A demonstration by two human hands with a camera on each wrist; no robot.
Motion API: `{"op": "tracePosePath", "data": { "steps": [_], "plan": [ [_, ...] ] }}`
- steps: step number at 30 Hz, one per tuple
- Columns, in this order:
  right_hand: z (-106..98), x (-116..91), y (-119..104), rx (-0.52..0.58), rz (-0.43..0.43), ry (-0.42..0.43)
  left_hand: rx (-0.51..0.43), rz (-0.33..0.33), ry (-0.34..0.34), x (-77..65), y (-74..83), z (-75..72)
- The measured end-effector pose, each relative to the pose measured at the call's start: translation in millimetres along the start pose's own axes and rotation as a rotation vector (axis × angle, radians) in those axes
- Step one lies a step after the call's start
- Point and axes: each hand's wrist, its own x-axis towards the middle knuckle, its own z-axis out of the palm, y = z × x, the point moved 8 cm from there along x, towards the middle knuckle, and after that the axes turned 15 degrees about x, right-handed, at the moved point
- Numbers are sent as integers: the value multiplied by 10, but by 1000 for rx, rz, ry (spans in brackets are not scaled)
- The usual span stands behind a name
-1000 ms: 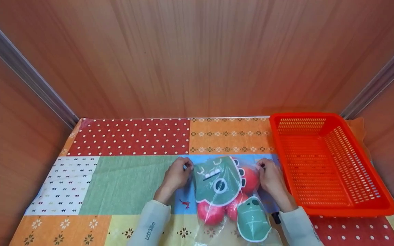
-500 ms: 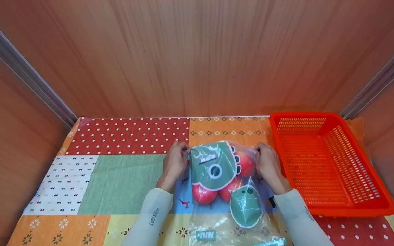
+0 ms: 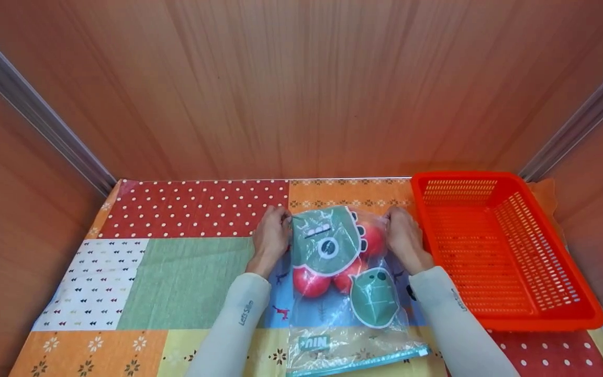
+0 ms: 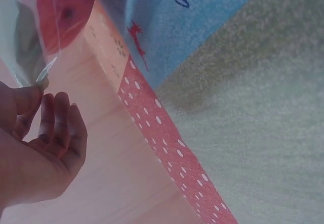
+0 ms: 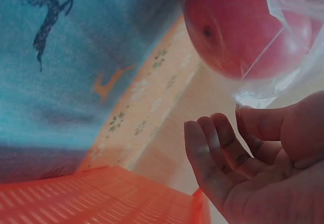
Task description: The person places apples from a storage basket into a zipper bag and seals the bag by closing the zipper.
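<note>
A clear plastic zip bag (image 3: 327,246) with a green dinosaur print hangs between my two hands over the cloth. Several round red fruits (image 3: 312,284) sit inside it, partly behind the print. Its teal zip edge (image 3: 364,364) lies toward me. My left hand (image 3: 270,238) pinches the bag's far left corner between thumb and forefinger, its other fingers loosely bent in the left wrist view. At the far right corner, my right hand (image 3: 405,238) pinches the plastic likewise. Just above those fingertips, one red fruit (image 5: 248,32) shows through the film in the right wrist view.
An orange-red plastic basket (image 3: 532,322) stands at the right, close beside my right forearm. Patchwork cloth (image 3: 191,283) covers the table. Wood-grain panels (image 3: 280,94) rise behind and at both sides. A small dark object (image 3: 411,292) shows beside my right sleeve.
Both hands have moved the bag away from me, toward the back of the table. Its NIU+ label and teal zip edge have come into view at the near end.
</note>
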Motion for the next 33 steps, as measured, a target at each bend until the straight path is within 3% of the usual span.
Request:
{"op": "tracePosePath", "data": {
  "steps": [13, 21, 27, 33],
  "plan": [
    [114, 91, 66, -11, 30, -31, 15, 0, -52, 48, -30, 102],
    [113, 57, 110, -14, 30, -19, 18, 18, -112, -36, 12, 202],
    [43, 25, -36, -133, -73, 47, 30, 18, -64, -101, 37, 174],
    [31, -7, -150, -174, -150, 31, 110, 38, -35, -157, 73, 120]
  ]
}}
